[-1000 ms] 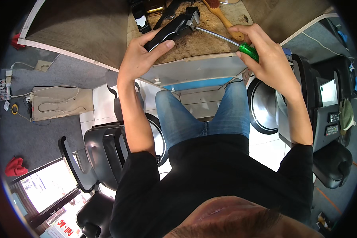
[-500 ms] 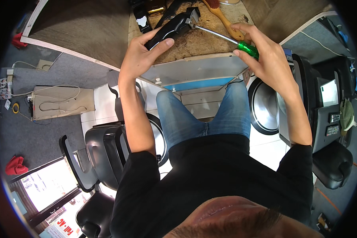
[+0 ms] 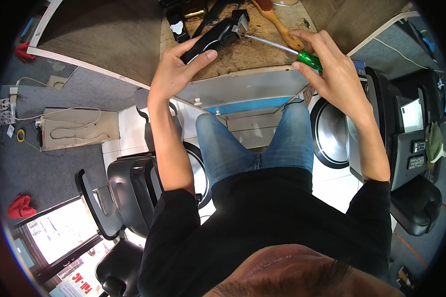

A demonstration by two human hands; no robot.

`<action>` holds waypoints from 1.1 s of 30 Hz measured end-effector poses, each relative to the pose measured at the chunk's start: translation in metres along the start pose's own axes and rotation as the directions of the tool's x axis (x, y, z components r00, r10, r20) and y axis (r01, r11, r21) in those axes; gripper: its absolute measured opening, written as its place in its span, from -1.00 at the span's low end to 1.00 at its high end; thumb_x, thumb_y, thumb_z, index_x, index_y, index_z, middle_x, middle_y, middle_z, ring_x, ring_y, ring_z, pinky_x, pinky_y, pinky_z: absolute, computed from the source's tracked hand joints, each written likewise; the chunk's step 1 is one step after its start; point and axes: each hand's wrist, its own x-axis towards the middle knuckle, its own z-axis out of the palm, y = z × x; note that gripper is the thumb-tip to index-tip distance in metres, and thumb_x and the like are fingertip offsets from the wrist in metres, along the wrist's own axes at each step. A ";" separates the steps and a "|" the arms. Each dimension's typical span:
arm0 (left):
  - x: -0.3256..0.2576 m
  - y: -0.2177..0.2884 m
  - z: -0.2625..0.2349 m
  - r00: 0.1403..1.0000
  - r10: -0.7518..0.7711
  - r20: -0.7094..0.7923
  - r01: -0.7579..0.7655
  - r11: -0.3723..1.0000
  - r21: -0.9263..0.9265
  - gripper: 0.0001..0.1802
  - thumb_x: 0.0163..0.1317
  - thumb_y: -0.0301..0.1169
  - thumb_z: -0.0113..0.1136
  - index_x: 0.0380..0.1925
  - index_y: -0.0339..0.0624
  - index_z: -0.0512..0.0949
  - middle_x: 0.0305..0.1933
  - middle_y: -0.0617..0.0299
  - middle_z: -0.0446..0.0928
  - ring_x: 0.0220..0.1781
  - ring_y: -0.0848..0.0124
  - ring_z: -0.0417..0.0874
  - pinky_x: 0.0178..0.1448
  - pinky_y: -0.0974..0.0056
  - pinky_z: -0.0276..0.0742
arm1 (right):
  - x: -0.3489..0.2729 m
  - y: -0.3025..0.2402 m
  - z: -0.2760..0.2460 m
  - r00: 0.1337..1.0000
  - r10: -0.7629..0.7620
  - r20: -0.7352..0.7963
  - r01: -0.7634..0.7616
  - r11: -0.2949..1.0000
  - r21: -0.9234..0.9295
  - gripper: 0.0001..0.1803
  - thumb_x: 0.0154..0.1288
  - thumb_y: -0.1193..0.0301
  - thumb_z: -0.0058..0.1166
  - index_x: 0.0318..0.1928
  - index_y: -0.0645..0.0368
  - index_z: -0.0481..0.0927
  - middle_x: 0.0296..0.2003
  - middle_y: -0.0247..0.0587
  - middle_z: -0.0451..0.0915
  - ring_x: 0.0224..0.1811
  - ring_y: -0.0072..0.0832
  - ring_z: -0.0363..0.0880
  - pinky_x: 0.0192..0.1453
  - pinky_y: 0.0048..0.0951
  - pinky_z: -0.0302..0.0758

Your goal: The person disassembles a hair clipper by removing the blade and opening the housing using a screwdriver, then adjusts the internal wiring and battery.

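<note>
Worn brown bench (image 3: 262,54) up top, grey floor (image 3: 59,163) to the left, black chairs (image 3: 129,193) beside the seated person. Left hand (image 3: 176,69) wraps the black clipper (image 3: 215,35), fingers closed round the body, thumb along its lower side; it's held just over the bench, blade end pointing right. Right hand (image 3: 334,69) pinches the green handle of a screwdriver (image 3: 282,48), fingers curled tight on it; the steel shaft runs up-left and the tip meets the clipper's blade end. Can't tell whether the tip sits in a screw. Wooden brush (image 3: 277,22) lies on the bench just behind the shaft. Small black part (image 3: 176,27) sits on the bench left of the clipper. Drum-fronted machines (image 3: 332,138) stand under the bench by the knees.
</note>
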 end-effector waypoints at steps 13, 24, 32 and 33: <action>0.000 0.001 -0.002 0.996 -0.092 0.005 0.092 0.995 0.028 -0.53 0.39 -0.23 0.47 0.19 -0.26 0.71 -0.09 0.33 0.75 -0.11 0.62 0.59 0.01 0.45 0.53 | 0.002 -0.009 -0.009 0.996 0.079 0.048 -0.073 0.992 -0.104 -0.54 0.44 0.34 0.28 0.30 0.00 0.56 -0.14 -0.12 0.72 -0.38 -0.14 0.73 -0.24 -0.15 0.67; 0.000 0.002 0.000 0.999 -0.043 -0.010 0.044 0.999 0.016 -0.52 0.38 -0.21 0.48 0.19 -0.25 0.71 -0.18 0.35 0.73 -0.23 0.66 0.57 -0.18 0.47 0.51 | 0.001 -0.001 -0.005 0.993 -0.070 -0.090 0.062 0.994 -0.095 -0.54 0.41 0.38 0.30 0.29 -0.04 0.58 -0.23 -0.19 0.59 -0.37 -0.17 0.70 -0.23 -0.13 0.65; 0.000 0.002 0.003 1.000 0.021 -0.014 -0.021 1.000 0.005 -0.54 0.39 -0.23 0.47 0.17 -0.27 0.71 -0.16 0.36 0.74 -0.19 0.65 0.58 -0.11 0.46 0.53 | 0.002 -0.003 -0.003 0.998 0.026 -0.053 -0.033 0.992 -0.122 -0.66 0.34 0.34 0.35 0.11 0.05 0.70 -0.29 -0.25 0.59 -0.28 -0.28 0.69 -0.20 -0.23 0.64; 0.000 0.002 0.003 1.000 0.027 -0.012 -0.027 1.000 0.001 -0.54 0.39 -0.23 0.47 0.17 -0.28 0.71 -0.16 0.36 0.74 -0.18 0.65 0.58 -0.10 0.46 0.53 | 0.002 0.000 -0.003 0.998 -0.021 -0.067 0.008 0.984 -0.180 -0.71 0.35 0.33 0.34 0.05 0.09 0.72 -0.32 -0.26 0.59 -0.29 -0.28 0.69 -0.22 -0.24 0.63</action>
